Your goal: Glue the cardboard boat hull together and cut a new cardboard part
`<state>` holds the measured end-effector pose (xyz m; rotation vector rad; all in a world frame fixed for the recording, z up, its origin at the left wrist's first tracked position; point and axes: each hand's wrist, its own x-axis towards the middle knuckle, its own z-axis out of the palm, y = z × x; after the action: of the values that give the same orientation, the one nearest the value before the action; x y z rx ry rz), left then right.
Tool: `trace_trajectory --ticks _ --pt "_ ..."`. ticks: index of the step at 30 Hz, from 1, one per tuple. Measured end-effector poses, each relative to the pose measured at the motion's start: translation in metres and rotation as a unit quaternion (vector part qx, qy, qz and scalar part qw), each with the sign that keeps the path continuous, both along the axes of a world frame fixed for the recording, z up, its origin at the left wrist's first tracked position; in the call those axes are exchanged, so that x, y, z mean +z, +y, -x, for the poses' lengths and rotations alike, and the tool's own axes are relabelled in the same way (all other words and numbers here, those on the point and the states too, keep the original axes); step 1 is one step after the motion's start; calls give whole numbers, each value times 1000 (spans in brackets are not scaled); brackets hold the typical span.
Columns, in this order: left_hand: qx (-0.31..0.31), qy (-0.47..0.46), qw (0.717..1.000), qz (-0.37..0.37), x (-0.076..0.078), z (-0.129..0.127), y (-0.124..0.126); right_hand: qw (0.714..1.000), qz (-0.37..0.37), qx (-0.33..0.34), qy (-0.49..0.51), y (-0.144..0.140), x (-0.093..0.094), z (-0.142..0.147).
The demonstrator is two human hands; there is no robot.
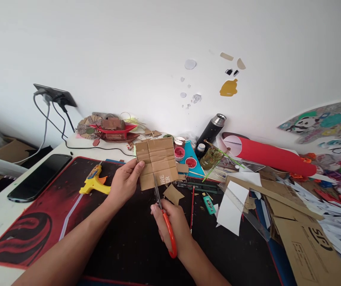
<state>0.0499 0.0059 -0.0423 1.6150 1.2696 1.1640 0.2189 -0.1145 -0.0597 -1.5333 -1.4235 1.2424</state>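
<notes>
My left hand (126, 178) pinches the left edge of a creased piece of brown cardboard (158, 155) and holds it up above the desk mat. White printed letters show near its lower right corner. In my right hand (175, 222) is a pair of scissors (168, 228) with orange handles. Their blades point up and meet the cardboard's lower edge, with a cut line running up from there. Just behind the blades a small cardboard scrap (173, 194) lies on the mat.
A yellow glue gun (94, 182) and a phone (41, 176) lie left. Behind stand a model boat (113, 131), red paint pots (190, 162), a murky jar (210, 158) and a black thermos (210, 131). A pencil (192, 206), white paper (233, 206) and cardboard sheets (304, 238) lie right.
</notes>
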Motion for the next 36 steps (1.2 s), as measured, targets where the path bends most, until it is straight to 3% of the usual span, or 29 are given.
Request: trace_trajectory --ticks 13,24,36 --pt "2 -49 999 23 -7 -2 1 997 -32 -16 -63 5 2 2" --pt "-5 -53 998 32 -5 -1 0 997 20 1 80 2 -2 -1" --pt "2 -9 1000 16 2 0 -1 994 29 11 109 2 -5 -4"
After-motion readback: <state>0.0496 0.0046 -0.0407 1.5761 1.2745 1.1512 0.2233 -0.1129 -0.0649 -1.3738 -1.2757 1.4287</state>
